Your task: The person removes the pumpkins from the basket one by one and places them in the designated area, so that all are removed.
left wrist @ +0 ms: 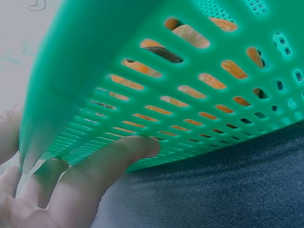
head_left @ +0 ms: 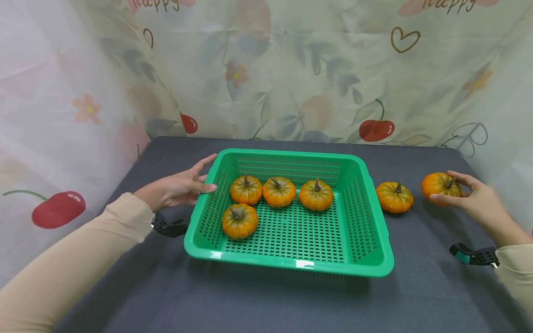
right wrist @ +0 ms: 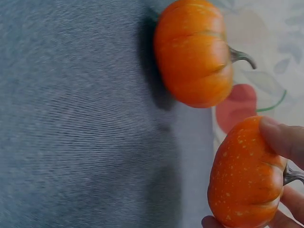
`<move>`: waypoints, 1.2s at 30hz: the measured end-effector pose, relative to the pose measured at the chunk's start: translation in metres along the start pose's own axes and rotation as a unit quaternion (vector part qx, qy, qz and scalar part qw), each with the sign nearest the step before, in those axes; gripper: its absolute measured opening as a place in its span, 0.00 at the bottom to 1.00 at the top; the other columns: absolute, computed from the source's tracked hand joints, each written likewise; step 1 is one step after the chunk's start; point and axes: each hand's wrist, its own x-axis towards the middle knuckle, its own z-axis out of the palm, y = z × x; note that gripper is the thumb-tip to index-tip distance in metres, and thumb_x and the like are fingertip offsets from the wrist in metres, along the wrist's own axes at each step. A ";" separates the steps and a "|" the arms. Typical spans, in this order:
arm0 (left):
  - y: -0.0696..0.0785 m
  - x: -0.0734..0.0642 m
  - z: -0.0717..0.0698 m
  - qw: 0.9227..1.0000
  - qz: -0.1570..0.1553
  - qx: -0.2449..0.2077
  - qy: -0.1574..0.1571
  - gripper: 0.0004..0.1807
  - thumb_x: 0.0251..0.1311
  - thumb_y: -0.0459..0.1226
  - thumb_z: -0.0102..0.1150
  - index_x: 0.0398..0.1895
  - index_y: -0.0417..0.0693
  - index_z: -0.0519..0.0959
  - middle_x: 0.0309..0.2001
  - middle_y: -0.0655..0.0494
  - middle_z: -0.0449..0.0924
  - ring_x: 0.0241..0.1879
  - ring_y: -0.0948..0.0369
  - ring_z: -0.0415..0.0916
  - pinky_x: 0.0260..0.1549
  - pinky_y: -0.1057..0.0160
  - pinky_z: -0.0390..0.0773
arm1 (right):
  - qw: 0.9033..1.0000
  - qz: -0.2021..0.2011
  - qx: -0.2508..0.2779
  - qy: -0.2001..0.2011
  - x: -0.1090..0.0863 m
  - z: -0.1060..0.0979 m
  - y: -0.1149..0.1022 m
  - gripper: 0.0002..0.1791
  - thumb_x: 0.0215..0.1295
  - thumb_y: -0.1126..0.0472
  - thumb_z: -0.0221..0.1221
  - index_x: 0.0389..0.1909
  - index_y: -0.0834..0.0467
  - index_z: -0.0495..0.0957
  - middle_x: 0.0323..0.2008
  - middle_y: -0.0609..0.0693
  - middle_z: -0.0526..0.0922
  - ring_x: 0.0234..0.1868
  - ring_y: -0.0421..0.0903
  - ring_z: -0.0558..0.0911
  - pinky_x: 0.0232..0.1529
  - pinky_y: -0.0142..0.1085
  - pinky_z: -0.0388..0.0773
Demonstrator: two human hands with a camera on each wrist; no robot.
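My left hand grips the left side of a green plastic basket. Its thumb lies over the rim, and in the left wrist view its fingers press against the slotted outer wall. Inside the basket sit several small orange pumpkins, most toward the left and back. To the right, my right hand holds another small pumpkin between thumb and fingers, around its sides near the stem. One more pumpkin rests on the table between the basket and that hand.
A dark grey cloth covers the table under the basket. Behind and at both sides hang pale curtains printed with cherries, flowers and leaves. Dark wrist-camera mounts stick out below both wrists.
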 end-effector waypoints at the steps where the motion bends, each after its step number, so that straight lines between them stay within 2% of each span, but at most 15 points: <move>1: 0.000 0.000 0.000 1.000 0.000 0.000 -0.001 0.54 0.67 0.27 0.52 0.74 0.82 0.29 0.78 0.47 0.37 0.58 0.46 0.74 0.52 0.41 0.77 | 1.000 0.001 0.001 -0.004 0.000 0.001 0.001 0.54 0.62 0.42 0.63 0.76 0.63 0.44 0.72 0.73 0.46 0.60 0.71 0.61 0.51 0.65 0.64; 11: 0.001 -0.001 0.000 1.000 0.000 0.001 -0.003 0.54 0.67 0.28 0.53 0.74 0.83 0.29 0.78 0.47 0.36 0.59 0.45 0.73 0.52 0.40 0.77 | 0.999 0.013 -0.005 -0.050 0.002 0.007 0.006 0.55 0.61 0.41 0.62 0.76 0.64 0.43 0.72 0.76 0.41 0.67 0.78 0.47 0.57 0.73 0.52; 16: 0.001 -0.001 0.000 1.000 0.001 0.002 -0.003 0.54 0.67 0.28 0.53 0.74 0.83 0.29 0.78 0.47 0.36 0.60 0.44 0.72 0.52 0.40 0.77 | 0.997 0.000 -0.006 -0.076 0.004 0.008 0.010 0.53 0.63 0.42 0.62 0.76 0.64 0.43 0.71 0.78 0.40 0.67 0.79 0.46 0.57 0.74 0.52; 23: 0.001 -0.001 0.001 1.000 0.002 0.006 -0.005 0.54 0.67 0.28 0.52 0.74 0.83 0.29 0.78 0.46 0.38 0.58 0.46 0.75 0.51 0.41 0.78 | 0.997 -0.002 -0.012 -0.082 0.004 0.010 0.009 0.53 0.63 0.42 0.62 0.75 0.65 0.44 0.70 0.78 0.40 0.67 0.80 0.46 0.57 0.74 0.53; 36: 0.001 -0.002 0.001 1.000 0.002 0.007 -0.007 0.53 0.68 0.27 0.52 0.74 0.82 0.29 0.78 0.46 0.38 0.56 0.48 0.76 0.51 0.42 0.78 | 0.992 -0.014 -0.017 -0.123 0.009 0.005 0.007 0.53 0.65 0.43 0.60 0.75 0.68 0.41 0.72 0.75 0.39 0.69 0.77 0.41 0.59 0.74 0.50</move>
